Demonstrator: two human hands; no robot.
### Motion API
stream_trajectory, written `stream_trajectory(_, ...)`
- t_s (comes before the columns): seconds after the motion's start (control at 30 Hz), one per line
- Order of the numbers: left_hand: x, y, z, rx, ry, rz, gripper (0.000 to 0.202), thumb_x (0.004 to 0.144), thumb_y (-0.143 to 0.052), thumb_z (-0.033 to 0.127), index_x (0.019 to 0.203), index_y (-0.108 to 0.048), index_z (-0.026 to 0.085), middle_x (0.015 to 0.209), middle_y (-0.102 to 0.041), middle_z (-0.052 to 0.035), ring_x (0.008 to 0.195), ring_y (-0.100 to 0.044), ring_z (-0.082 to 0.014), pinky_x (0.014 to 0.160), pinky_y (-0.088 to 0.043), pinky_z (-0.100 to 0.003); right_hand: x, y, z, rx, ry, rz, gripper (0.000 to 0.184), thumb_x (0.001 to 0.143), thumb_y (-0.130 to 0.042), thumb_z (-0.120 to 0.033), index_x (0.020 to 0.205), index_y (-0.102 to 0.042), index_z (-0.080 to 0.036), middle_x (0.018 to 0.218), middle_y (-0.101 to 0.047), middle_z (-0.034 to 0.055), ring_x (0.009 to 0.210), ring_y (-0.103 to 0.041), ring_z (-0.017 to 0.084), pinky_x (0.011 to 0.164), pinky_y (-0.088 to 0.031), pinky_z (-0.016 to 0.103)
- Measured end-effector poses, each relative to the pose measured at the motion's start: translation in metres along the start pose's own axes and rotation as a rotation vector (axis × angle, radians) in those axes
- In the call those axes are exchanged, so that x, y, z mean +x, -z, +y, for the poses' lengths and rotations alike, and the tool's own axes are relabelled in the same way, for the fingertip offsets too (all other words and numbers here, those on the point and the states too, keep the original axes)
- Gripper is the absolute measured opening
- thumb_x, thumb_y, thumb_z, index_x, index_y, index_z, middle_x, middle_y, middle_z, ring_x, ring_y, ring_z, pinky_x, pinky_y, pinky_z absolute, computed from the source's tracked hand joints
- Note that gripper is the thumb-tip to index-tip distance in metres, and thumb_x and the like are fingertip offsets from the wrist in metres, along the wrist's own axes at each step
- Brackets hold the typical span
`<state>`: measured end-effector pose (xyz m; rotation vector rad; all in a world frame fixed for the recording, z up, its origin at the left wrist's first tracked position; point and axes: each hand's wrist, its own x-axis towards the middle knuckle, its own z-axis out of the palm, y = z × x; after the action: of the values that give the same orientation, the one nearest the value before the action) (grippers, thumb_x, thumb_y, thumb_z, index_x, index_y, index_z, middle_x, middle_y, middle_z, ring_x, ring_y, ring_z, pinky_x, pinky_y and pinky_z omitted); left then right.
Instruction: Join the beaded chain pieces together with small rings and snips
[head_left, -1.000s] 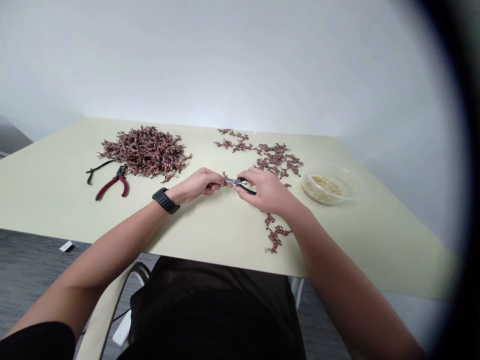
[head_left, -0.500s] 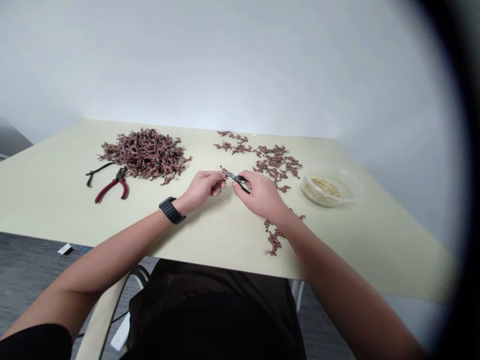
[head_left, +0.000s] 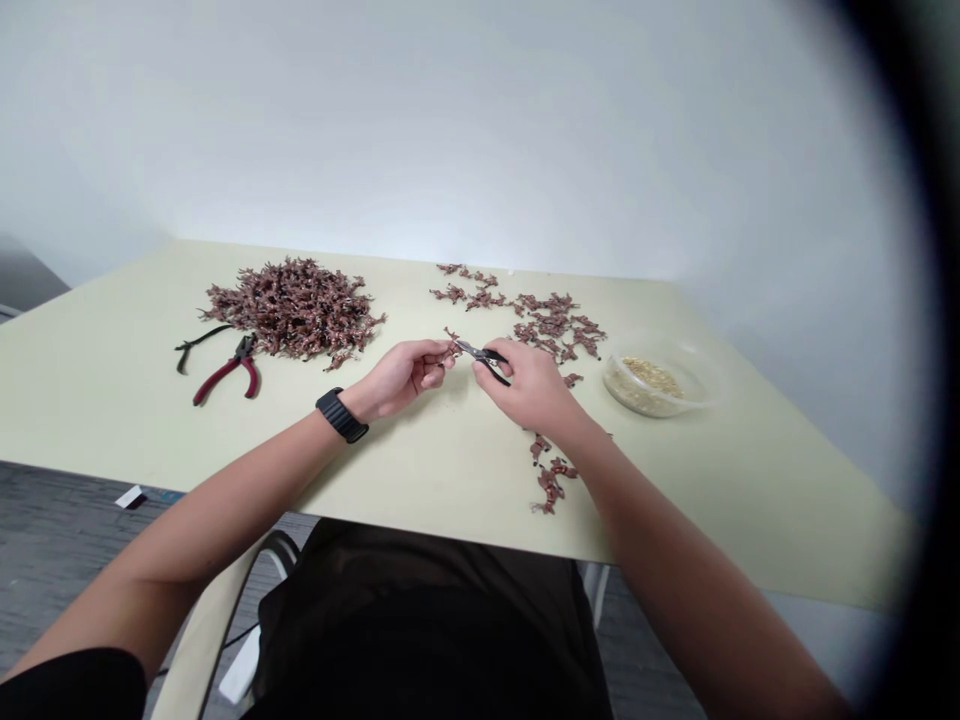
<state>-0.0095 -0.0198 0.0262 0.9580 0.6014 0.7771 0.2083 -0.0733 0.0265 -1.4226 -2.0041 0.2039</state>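
Between thumb and fingers, my left hand (head_left: pixel 409 378) pinches a small brown figurine (head_left: pixel 453 337) that looks like a deer. My right hand (head_left: pixel 531 385) is closed around the black handles of small pliers (head_left: pixel 487 362). The metal jaws of these pliers point left and meet the figurine at my left fingertips. Whether the jaws grip a part of it is too small to tell. Right of my hands, several similar brown figurines (head_left: pixel 551 320) lie loosely spread, and a few more (head_left: pixel 550 485) lie under my right forearm.
A large heap of brown figurines (head_left: pixel 296 305) stands on the table (head_left: pixel 420 470) at the left. Red-handled pliers (head_left: pixel 238 368) and a black-handled tool (head_left: pixel 196 345) lie before it. At the right is a clear plastic bowl (head_left: pixel 637 400) of small gold-coloured bits (head_left: pixel 654 375).
My right hand and its pliers have shifted slightly right, and the handles appear more spread. The figurine stays in my left hand.
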Motion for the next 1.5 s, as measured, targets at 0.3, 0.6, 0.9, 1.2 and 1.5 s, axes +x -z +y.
stream_trajectory(0.3,0.0,0.0,0.0,0.002,0.008,-0.006,0.012,0.092,-0.066,0.023,0.094,-0.068,0.01,0.081,-0.061,-0.0024,0.052,-0.038,-0.0043,0.047,-0.028,-0.022,-0.001,0.005,-0.002,0.01,0.011,-0.011,0.023,0.099,-0.056,-0.043,0.099,-0.067,-0.022,0.079,-0.061,0.0036,0.072,-0.053,0.021,0.069,-0.036,0.034)
stream_trajectory(0.6,0.0,0.003,-0.002,0.078,-0.086,-0.048,0.02,0.092,-0.075,0.029,0.095,-0.072,0.01,0.089,-0.068,-0.0054,0.057,-0.045,-0.0037,0.051,-0.035,-0.019,-0.001,0.007,-0.003,0.055,-0.069,-0.026,0.026,0.098,-0.057,-0.046,0.094,-0.068,-0.022,0.07,-0.057,0.0001,0.065,-0.05,0.017,0.064,-0.033,0.033)
stream_trajectory(0.9,0.001,0.002,-0.019,0.614,-0.556,0.114,0.048,0.094,-0.075,0.041,0.135,-0.072,0.016,0.098,-0.078,-0.0089,0.06,-0.056,-0.0077,0.062,-0.052,-0.024,0.0,0.005,-0.015,0.478,-0.223,-0.096,0.034,0.099,-0.056,-0.053,0.092,-0.068,-0.022,0.072,-0.049,-0.0013,0.065,-0.042,0.015,0.06,-0.033,0.031)
stream_trajectory(1.2,-0.002,0.019,-0.004,1.191,-1.051,0.188,0.034,0.101,-0.064,0.026,0.133,-0.076,0.027,0.124,-0.077,-0.009,0.101,-0.073,-0.0169,0.092,-0.057,-0.03,-0.003,0.016,-0.022,0.965,-0.377,-0.35,0.037,0.099,-0.054,-0.058,0.093,-0.062,-0.023,0.076,-0.035,-0.0023,0.06,-0.02,0.012,0.05,-0.015,0.029)
stream_trajectory(1.5,-0.001,0.0,-0.005,0.393,-0.287,0.034,0.034,0.09,-0.076,0.04,0.11,-0.078,0.013,0.097,-0.074,-0.0099,0.054,-0.049,-0.0049,0.051,-0.039,-0.022,0.001,0.013,0.002,0.061,0.001,0.066,0.022,0.096,-0.061,-0.043,0.098,-0.066,-0.021,0.079,-0.059,0.002,0.073,-0.052,0.018,0.069,-0.037,0.034)
